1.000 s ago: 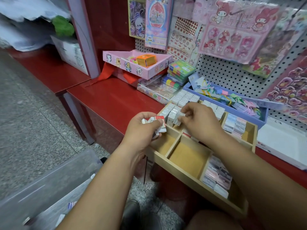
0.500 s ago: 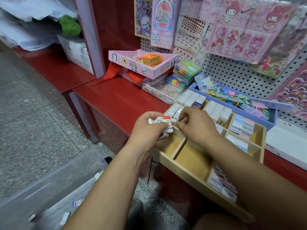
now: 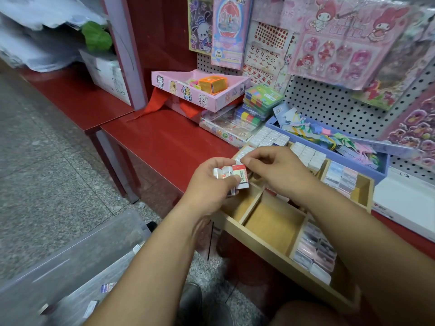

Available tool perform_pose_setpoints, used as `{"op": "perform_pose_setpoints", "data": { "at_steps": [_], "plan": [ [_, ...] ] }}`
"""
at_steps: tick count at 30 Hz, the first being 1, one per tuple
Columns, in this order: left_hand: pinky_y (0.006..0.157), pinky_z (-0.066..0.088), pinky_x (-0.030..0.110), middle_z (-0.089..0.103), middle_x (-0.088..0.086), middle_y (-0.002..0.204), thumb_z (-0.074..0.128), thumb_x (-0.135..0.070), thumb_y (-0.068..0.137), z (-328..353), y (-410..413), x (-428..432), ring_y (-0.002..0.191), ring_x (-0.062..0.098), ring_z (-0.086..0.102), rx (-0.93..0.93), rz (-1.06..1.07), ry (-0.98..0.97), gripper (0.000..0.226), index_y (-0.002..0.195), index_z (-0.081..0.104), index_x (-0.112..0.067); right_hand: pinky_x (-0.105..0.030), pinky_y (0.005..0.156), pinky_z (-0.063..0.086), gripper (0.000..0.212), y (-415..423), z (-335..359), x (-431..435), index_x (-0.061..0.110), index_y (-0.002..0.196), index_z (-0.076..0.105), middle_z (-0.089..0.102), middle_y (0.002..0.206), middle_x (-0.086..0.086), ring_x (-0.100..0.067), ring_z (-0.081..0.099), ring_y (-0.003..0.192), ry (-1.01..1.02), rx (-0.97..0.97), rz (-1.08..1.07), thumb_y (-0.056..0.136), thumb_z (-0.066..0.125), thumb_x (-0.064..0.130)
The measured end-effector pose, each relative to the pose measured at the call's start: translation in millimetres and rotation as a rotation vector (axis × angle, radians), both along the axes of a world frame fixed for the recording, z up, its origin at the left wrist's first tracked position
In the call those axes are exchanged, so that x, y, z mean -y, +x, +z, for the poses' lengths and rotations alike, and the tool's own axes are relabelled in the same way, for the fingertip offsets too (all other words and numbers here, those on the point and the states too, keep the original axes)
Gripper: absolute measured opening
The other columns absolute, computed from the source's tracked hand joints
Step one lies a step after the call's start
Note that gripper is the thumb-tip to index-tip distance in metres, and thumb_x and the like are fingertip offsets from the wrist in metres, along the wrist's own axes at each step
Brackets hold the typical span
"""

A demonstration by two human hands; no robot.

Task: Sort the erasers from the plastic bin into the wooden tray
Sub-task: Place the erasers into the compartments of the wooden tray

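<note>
Between the 2 hands, a red-and-white eraser [image 3: 240, 176] is being passed over. The left hand [image 3: 209, 184] curls around a small stack of erasers [image 3: 223, 173] and holds it just above the near corner of the wooden tray [image 3: 259, 245]. The right hand [image 3: 277, 170] has its finger and thumb bent onto the top of the red-and-white eraser, which sits at the front of that stack.

1 second ago the right hand was farther away from the left hand, down over the white rows [image 3: 306, 155] at the back of the tray. Then it came back. Now the 2 hands touch at the eraser.

This likely means 1 eraser has just been put in its row and the next 1 is being taken. The left hand works like a little store, so the person does not have to reach down each time.

Under the right wrist, an empty box [image 3: 273, 222] of the tray still has room. Below the left arm, the plastic bin [image 3: 70, 262] still shows a few erasers, so more sorting is left.
</note>
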State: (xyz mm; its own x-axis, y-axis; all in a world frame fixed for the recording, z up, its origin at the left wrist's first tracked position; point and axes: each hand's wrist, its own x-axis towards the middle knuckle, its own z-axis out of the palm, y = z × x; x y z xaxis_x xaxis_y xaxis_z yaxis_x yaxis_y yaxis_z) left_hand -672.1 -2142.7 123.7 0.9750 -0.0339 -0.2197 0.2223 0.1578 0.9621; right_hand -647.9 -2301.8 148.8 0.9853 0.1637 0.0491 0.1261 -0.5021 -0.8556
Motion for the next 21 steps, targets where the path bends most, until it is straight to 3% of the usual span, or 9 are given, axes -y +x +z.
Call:
{"op": "perform_pose_setpoints", "data": {
  "at_steps": [2, 5, 8, 12, 17, 21],
  "plan": [
    [0.066, 0.057, 0.03, 0.071, 0.014, 0.094, 0.066, 0.011, 0.088, -2.6, 1.4, -1.3, 0.072, 0.017, 0.066, 0.009, 0.039, 0.049, 0.026, 0.103, 0.065, -0.01, -0.017, 0.058, 0.047, 0.012, 3.2, -3.8, 5.3, 0.02, 0.088, 0.075, 0.072, 0.072, 0.008, -0.002, 0.062, 0.061, -0.045, -0.014, -0.02, 0.097, 0.067, 0.019],
    [0.073, 0.056, 0.035, 0.073, 0.012, 0.098, 0.067, 0.006, 0.089, -5.4, 5.5, -6.0, 0.078, 0.019, 0.066, 0.02, 0.174, 0.127, 0.025, 0.099, 0.066, -0.016, -0.024, 0.064, 0.048, 0.006, 9.1, -14.4, 12.7, 0.024, 0.089, 0.074, 0.07, 0.074, 0.01, -0.005, 0.064, 0.068, -0.326, 0.058, -0.07, 0.091, 0.072, 0.019],
    [0.073, 0.058, 0.035, 0.072, 0.012, 0.1, 0.068, 0.003, 0.09, -4.5, 7.3, -9.8, 0.078, 0.02, 0.067, -0.006, 0.282, 0.066, 0.023, 0.105, 0.066, -0.015, -0.029, 0.07, 0.052, 0.007, 10.0, -22.4, 9.6, 0.025, 0.091, 0.076, 0.069, 0.074, 0.011, -0.007, 0.063, 0.073, -0.494, 0.056, -0.037, 0.087, 0.077, 0.031],
    [0.08, 0.06, 0.043, 0.073, 0.01, 0.096, 0.068, 0.003, 0.09, -4.8, 7.5, -12.5, 0.075, 0.02, 0.068, -0.032, 0.329, 0.007, 0.024, 0.106, 0.066, -0.015, -0.033, 0.075, 0.054, 0.016, 14.5, -30.9, 1.0, 0.027, 0.096, 0.075, 0.068, 0.076, 0.011, -0.011, 0.063, 0.079, -0.525, 0.097, -0.096, 0.086, 0.076, 0.04],
    [0.068, 0.057, 0.03, 0.071, 0.007, 0.092, 0.067, 0.003, 0.09, -4.5, 6.9, -12.7, 0.07, 0.015, 0.065, 0.004, 0.283, 0.072, 0.024, 0.107, 0.066, -0.014, -0.035, 0.074, 0.054, 0.011, 21.4, -34.1, -7.8, 0.027, 0.089, 0.073, 0.066, 0.075, 0.011, -0.016, 0.064, 0.083, -0.549, 0.122, -0.13, 0.088, 0.074, 0.037],
    [0.077, 0.058, 0.038, 0.072, 0.009, 0.092, 0.067, 0.004, 0.089, -4.7, 7.3, -12.6, 0.074, 0.019, 0.065, 0.011, 0.283, 0.081, 0.024, 0.104, 0.066, -0.015, -0.036, 0.075, 0.055, 0.011, 22.8, -34.4, -17.4, 0.025, 0.087, 0.072, 0.069, 0.083, 0.007, -0.02, 0.065, 0.088, -0.605, 0.123, -0.181, 0.089, 0.071, 0.036]
  ]
}}
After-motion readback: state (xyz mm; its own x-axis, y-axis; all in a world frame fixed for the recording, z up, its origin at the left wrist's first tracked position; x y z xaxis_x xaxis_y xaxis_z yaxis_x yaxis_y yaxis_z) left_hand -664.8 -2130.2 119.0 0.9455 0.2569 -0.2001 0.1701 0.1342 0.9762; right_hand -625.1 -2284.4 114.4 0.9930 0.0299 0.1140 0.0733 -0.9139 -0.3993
